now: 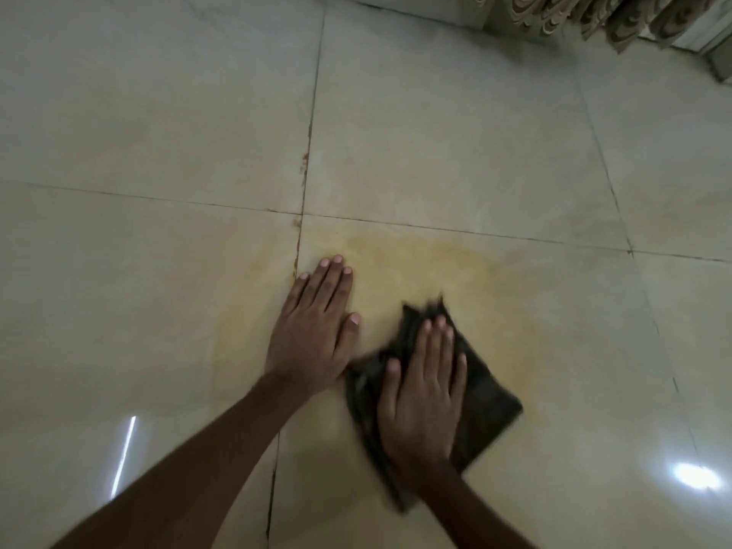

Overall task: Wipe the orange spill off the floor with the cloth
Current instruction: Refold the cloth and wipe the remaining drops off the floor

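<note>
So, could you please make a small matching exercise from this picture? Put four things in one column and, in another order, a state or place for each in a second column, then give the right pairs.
Column one:
1. left hand
2. right hand
3. cloth
4. orange spill

Column two:
A. dark, lying flat under a palm
B. a thin smear over the pale tile
C. flat on the bare floor, holding nothing
D. pressing down on the cloth, fingers spread

Right pairs: 1-C, 2-D, 3-A, 4-B
</note>
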